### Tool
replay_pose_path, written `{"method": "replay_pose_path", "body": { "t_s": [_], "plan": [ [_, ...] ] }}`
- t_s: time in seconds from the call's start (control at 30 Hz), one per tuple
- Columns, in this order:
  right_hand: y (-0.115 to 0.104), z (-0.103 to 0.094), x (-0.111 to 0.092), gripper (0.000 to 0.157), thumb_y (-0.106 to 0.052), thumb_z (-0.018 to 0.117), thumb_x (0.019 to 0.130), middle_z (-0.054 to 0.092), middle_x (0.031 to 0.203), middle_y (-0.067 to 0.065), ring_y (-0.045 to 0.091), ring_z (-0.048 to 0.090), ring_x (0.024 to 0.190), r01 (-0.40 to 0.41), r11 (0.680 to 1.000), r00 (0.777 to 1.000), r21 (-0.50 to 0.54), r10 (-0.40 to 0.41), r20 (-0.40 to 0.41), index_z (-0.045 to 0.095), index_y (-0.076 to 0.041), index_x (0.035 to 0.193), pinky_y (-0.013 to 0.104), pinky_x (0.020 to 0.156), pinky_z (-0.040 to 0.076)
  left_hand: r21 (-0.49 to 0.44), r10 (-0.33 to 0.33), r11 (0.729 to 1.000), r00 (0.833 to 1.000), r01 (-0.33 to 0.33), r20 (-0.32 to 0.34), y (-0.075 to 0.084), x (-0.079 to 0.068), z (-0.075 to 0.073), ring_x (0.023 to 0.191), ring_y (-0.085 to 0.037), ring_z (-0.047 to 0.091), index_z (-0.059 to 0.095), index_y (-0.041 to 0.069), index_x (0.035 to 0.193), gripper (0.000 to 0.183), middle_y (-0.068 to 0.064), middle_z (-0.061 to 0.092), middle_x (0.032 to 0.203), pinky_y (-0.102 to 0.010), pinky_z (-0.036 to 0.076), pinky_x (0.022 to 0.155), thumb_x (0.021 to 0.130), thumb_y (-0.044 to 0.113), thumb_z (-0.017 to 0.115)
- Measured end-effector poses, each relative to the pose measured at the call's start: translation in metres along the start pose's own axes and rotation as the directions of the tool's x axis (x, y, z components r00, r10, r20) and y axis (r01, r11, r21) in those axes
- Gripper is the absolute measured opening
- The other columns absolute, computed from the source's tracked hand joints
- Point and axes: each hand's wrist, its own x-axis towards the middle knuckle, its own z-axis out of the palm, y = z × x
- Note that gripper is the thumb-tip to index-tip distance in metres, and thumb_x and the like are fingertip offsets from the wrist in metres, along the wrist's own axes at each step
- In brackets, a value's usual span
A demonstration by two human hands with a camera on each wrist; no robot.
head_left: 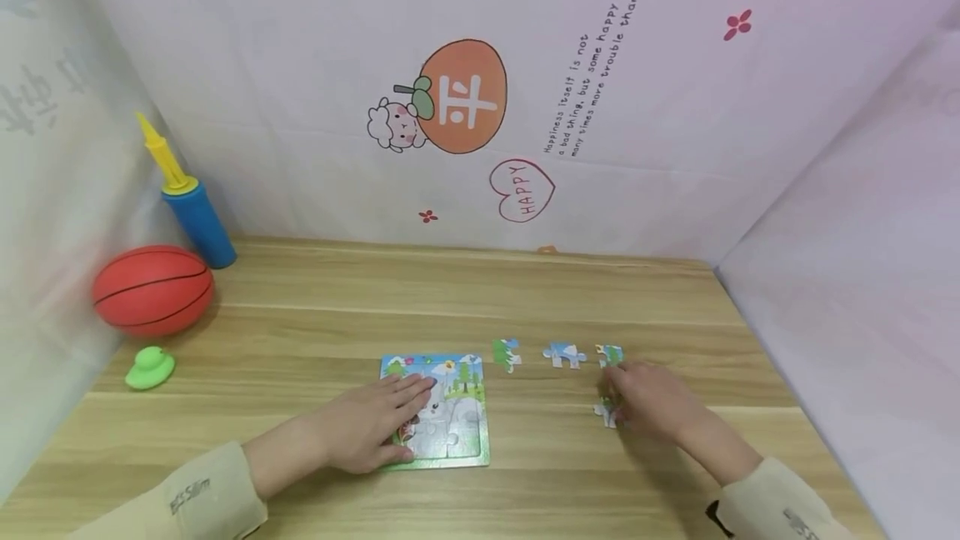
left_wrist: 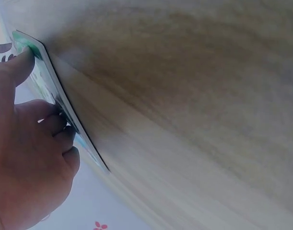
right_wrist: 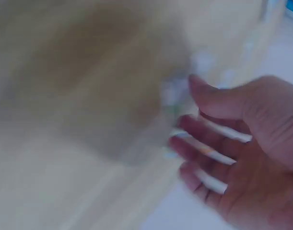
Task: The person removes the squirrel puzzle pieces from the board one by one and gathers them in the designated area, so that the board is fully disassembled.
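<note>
My left hand (head_left: 375, 423) lies across the left part of a jigsaw puzzle board (head_left: 472, 461), hiding some of its picture. Its fingers rest on the board and the thumb touches the lower edge, also seen in the left wrist view. My right hand (head_left: 648, 398) is over a loose puzzle piece (head_left: 604, 412) and partly covers it. In the blurred right wrist view, the thumb and fingers of the right hand (right_wrist: 242, 143) stand apart around that piece (right_wrist: 172, 96), with no grip showing. Just beyond the fingertips lies another puzzle piece (head_left: 611, 353).
Two more puzzle pieces, one green and white (head_left: 506, 353) and one blue (head_left: 564, 354), lie right of the board. At the table's left stand a red ball (head_left: 153, 290), a green toy duck (head_left: 150, 368) and a blue-yellow pump (head_left: 198, 219). Printed cloth walls enclose the wooden table (head_left: 337, 298).
</note>
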Motion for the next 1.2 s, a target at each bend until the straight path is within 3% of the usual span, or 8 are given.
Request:
{"method": "replay_pose_path", "body": {
  "t_s": [0.13, 0.23, 0.37, 0.5, 0.63, 0.77, 1.0, 1.2],
  "plan": [
    [-0.021, -0.023, 0.010, 0.062, -0.022, 0.076, 0.091, 0.076, 0.097, 0.011, 0.025, 0.073, 0.084, -0.061, 0.998, 0.996, 0.008, 0.062, -0.063, 0.051, 0.006, 0.141, 0.043, 0.074, 0.063, 0.014, -0.007, 1.000, 1.000, 0.007, 0.002, 0.002, 0.000, -0.003, 0.159, -0.030, 0.034, 0.037, 0.005, 0.160, 0.076, -0.011, 0.031, 0.172, -0.051, 0.034, 0.130, 0.104, 0.052, 0.056],
    [-0.048, -0.032, 0.025, 0.055, -0.026, 0.071, 0.096, 0.077, 0.094, 0.008, 0.021, 0.073, 0.082, -0.030, 0.999, 0.987, 0.037, 0.036, -0.155, 0.054, 0.005, 0.138, 0.035, 0.068, 0.062, 0.010, -0.018, 1.000, 1.000, 0.018, 0.004, 0.003, 0.000, -0.004, 0.159, -0.030, 0.034, 0.038, 0.005, 0.160, 0.076, -0.011, 0.032, 0.172, -0.051, 0.033, 0.130, 0.104, 0.053, 0.055],
    [-0.086, -0.026, 0.047, 0.051, -0.030, 0.072, 0.098, 0.077, 0.118, 0.014, 0.030, 0.075, 0.108, 0.088, 0.993, 0.977, 0.084, -0.069, -0.204, 0.060, 0.003, 0.134, 0.045, 0.096, 0.063, -0.058, -0.056, 0.997, 0.998, 0.056, 0.008, 0.000, -0.001, -0.005, 0.161, -0.032, 0.030, 0.035, 0.004, 0.161, 0.077, -0.013, 0.029, 0.173, -0.053, 0.030, 0.132, 0.105, 0.054, 0.051],
    [-0.121, -0.017, 0.068, 0.049, -0.035, 0.069, 0.100, 0.069, 0.137, 0.015, 0.034, 0.066, 0.129, 0.198, 0.971, 0.974, 0.137, -0.179, -0.141, 0.064, -0.001, 0.134, 0.051, 0.115, 0.052, -0.085, -0.110, 0.990, 0.994, 0.110, 0.002, -0.007, -0.002, -0.008, 0.162, -0.035, 0.024, 0.030, 0.002, 0.162, 0.079, -0.016, 0.024, 0.173, -0.053, 0.024, 0.133, 0.106, 0.053, 0.048],
    [-0.150, -0.006, 0.086, 0.057, -0.044, 0.068, 0.099, 0.069, 0.134, 0.012, 0.027, 0.066, 0.125, 0.271, 0.950, 0.962, 0.154, -0.264, -0.066, 0.063, -0.004, 0.138, 0.044, 0.111, 0.056, -0.068, -0.145, 0.987, 0.989, 0.145, 0.008, -0.014, -0.004, -0.009, 0.163, -0.036, 0.023, 0.029, 0.000, 0.162, 0.083, -0.018, 0.022, 0.174, -0.053, 0.023, 0.134, 0.105, 0.056, 0.048],
    [-0.169, 0.004, 0.098, 0.067, -0.055, 0.067, 0.097, 0.068, 0.129, 0.007, 0.020, 0.067, 0.116, 0.287, 0.950, 0.958, 0.122, -0.287, -0.018, 0.061, -0.006, 0.142, 0.035, 0.099, 0.059, -0.030, -0.142, 0.989, 0.989, 0.143, 0.035, -0.016, -0.006, -0.003, 0.163, -0.033, 0.022, 0.028, 0.003, 0.163, 0.083, -0.015, 0.020, 0.175, -0.052, 0.023, 0.134, 0.105, 0.060, 0.044],
    [-0.181, 0.014, 0.104, 0.069, -0.058, 0.074, 0.089, 0.066, 0.111, 0.002, 0.012, 0.060, 0.097, 0.284, 0.958, 0.957, 0.026, -0.282, -0.064, 0.068, -0.004, 0.132, 0.023, 0.083, 0.056, -0.026, -0.154, 0.988, 0.987, 0.155, 0.045, -0.015, -0.006, 0.004, 0.164, -0.030, 0.021, 0.028, 0.004, 0.164, 0.081, -0.012, 0.018, 0.176, -0.049, 0.022, 0.135, 0.105, 0.058, 0.046],
    [-0.184, 0.016, 0.110, 0.069, -0.057, 0.081, 0.083, 0.065, 0.110, 0.002, 0.015, 0.062, 0.099, 0.214, 0.972, 0.977, 0.099, -0.211, -0.036, 0.066, -0.006, 0.126, 0.028, 0.087, 0.058, -0.026, -0.151, 0.988, 0.987, 0.153, 0.047, -0.012, -0.008, -0.001, 0.163, -0.031, 0.024, 0.030, 0.003, 0.163, 0.081, -0.014, 0.019, 0.175, -0.051, 0.024, 0.134, 0.105, 0.058, 0.046]
  ]
}}
